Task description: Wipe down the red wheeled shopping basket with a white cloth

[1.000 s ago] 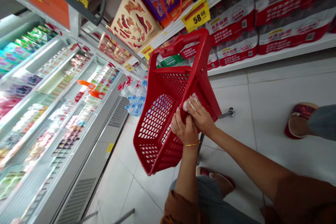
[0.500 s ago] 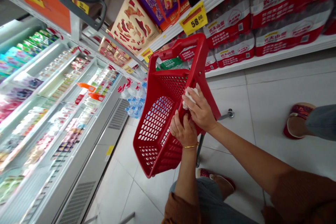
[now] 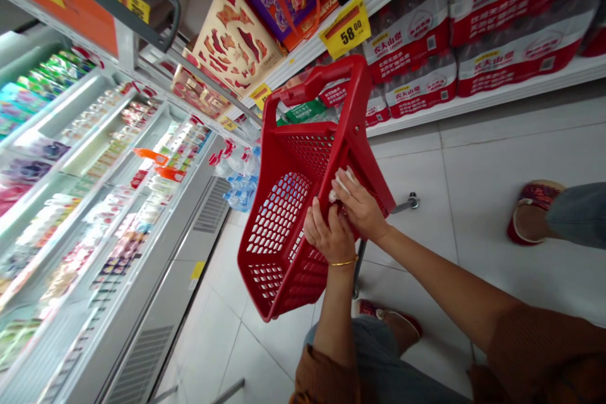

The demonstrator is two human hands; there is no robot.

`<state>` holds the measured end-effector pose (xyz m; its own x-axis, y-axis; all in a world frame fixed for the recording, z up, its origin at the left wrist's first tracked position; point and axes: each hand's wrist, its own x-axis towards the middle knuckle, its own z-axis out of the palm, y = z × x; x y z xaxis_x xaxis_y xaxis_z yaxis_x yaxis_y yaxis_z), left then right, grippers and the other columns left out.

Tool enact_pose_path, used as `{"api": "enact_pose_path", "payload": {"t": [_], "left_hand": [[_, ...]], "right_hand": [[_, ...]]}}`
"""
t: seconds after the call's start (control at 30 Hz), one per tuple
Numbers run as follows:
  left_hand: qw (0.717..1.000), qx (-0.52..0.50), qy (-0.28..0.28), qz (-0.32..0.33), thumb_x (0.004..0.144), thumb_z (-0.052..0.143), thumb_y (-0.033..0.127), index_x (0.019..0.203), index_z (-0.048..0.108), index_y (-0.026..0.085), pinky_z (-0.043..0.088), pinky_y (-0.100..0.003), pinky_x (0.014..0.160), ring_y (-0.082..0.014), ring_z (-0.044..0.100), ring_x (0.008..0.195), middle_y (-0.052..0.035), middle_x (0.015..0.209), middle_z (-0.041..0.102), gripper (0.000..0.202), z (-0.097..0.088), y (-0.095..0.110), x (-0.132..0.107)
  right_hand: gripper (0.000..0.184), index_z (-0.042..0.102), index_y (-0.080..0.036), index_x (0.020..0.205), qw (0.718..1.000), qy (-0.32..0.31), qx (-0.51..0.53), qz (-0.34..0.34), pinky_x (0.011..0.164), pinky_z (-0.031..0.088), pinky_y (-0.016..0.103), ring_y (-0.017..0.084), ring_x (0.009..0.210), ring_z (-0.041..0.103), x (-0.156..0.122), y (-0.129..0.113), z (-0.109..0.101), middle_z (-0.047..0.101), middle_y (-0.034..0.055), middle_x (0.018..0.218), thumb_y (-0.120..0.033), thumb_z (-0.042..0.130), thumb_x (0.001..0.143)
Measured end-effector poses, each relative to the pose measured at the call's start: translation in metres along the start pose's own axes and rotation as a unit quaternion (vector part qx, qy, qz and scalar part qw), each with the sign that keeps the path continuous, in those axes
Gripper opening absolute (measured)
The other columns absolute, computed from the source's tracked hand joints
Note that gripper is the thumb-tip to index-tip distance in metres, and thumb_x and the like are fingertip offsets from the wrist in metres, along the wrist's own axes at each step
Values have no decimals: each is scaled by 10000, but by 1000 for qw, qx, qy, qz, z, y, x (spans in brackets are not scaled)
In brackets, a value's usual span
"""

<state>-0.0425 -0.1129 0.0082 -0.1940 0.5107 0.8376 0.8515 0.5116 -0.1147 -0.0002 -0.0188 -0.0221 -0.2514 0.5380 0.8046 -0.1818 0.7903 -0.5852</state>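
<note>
A red plastic shopping basket (image 3: 303, 293) with perforated walls stands tilted in view, bare inside as far as I can see. My left hand (image 3: 330, 233), with a gold bracelet at its wrist, has its fingers curled over the basket's near rim. Just right of it, my right hand (image 3: 362, 207) presses a crumpled white cloth or tissue (image 3: 341, 184) against the basket's outer side. Part of the white cloth is hidden under the fingers. A grey handle (image 3: 142, 9) on a metal rod rises behind the basket.
Packs of red-labelled bottled water (image 3: 416, 38) fill the low shelf, beside gift boxes (image 3: 237, 44) and a yellow price tag (image 3: 348, 28). An open refrigerated case (image 3: 95, 202) runs along the left. Blue-tinted bottles (image 3: 241, 192) stand on the tiled floor (image 3: 255, 353).
My right hand has slid down the basket's side with the white cloth, nearer my left hand. My left hand stays on the rim. The view has shifted slightly.
</note>
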Motion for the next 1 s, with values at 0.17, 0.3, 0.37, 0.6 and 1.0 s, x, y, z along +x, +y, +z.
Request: {"api": "enact_pose_path", "payload": {"t": [0.17,0.3,0.37,0.6,1.0], "left_hand": [[1000,8,-10,28,891,551,306,970,666,197,356,-461,1028,-280,457,1264,-162,1316,560,177,-1,-5,1],[999,13,-26,31,866,587,285,961,684,207,357,-465,1024,-284,453,1265,-164,1329,547,156,-3,-7,2],[999,17,-31,34,854,605,275,938,696,215,356,-470,1023,-288,456,1259,-161,1341,536,138,-4,-7,3],[999,-4,-47,-2,850,614,290,934,725,246,361,-495,1022,-301,438,1267,-135,1386,494,146,-3,-5,0],[992,-6,-111,-57,868,594,362,902,751,248,233,-565,1108,-338,340,1349,-130,1433,440,197,-5,-1,2]], "right_hand": [[531,320,-261,1449,999,-37,-3,8,1127,331,531,246,1424,219,-37,11,-1,370,92,1491,-124,413,944],[531,316,-250,1451,999,-47,-3,26,1125,335,533,242,1429,200,-51,8,-12,369,98,1492,-94,369,946],[542,293,-247,1461,999,-32,-4,42,1130,321,542,248,1434,182,-51,1,-15,321,100,1516,-93,359,946],[583,251,-292,1471,999,1,-17,40,1138,273,575,258,1437,163,-56,-3,12,287,82,1533,-113,415,941],[624,110,-298,1495,998,-43,-34,31,1171,207,548,244,1446,113,-103,19,31,260,45,1548,-104,362,958]]}}
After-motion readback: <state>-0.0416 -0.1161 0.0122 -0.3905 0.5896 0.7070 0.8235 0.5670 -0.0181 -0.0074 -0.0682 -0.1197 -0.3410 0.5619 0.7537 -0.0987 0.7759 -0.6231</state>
